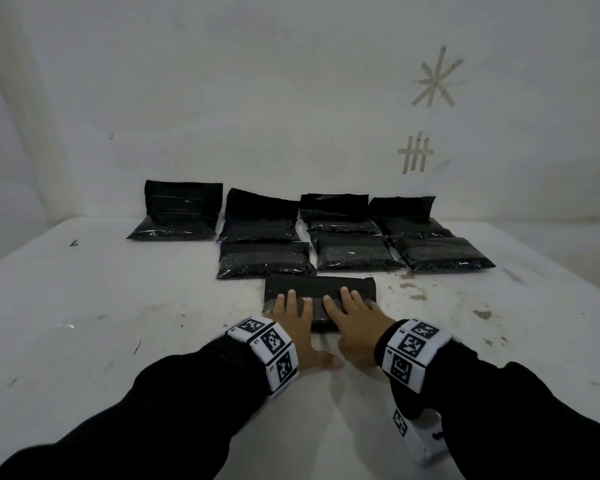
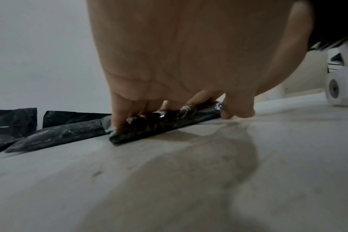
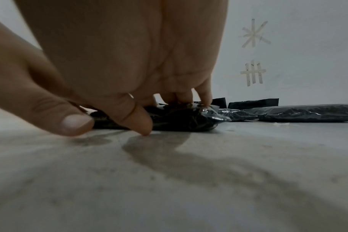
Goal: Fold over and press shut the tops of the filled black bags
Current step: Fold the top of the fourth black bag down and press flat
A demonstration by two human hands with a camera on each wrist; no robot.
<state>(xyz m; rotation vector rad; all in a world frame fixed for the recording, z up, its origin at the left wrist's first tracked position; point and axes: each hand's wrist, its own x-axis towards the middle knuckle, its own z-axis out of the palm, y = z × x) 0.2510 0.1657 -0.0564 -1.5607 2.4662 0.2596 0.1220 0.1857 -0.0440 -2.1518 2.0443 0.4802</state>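
A filled black bag [image 1: 321,288] lies flat on the white table [image 1: 118,323] just in front of me, its top folded over. My left hand [image 1: 293,315] presses flat on its left half with straight fingers, and my right hand [image 1: 352,311] presses flat on its right half. From the left wrist view the bag [image 2: 165,124] lies under the fingertips [image 2: 117,116]. In the right wrist view the fingers [image 3: 206,97] rest on the bag [image 3: 179,120], while the thumb [image 3: 73,124] touches the table.
Several more filled black bags lie in two rows behind: the near row [image 1: 264,259] folded flat, the far row [image 1: 182,209] with tops standing up against the wall. Brown stains [image 1: 413,289] mark the table at right. Tape marks [image 1: 433,77] are on the wall.
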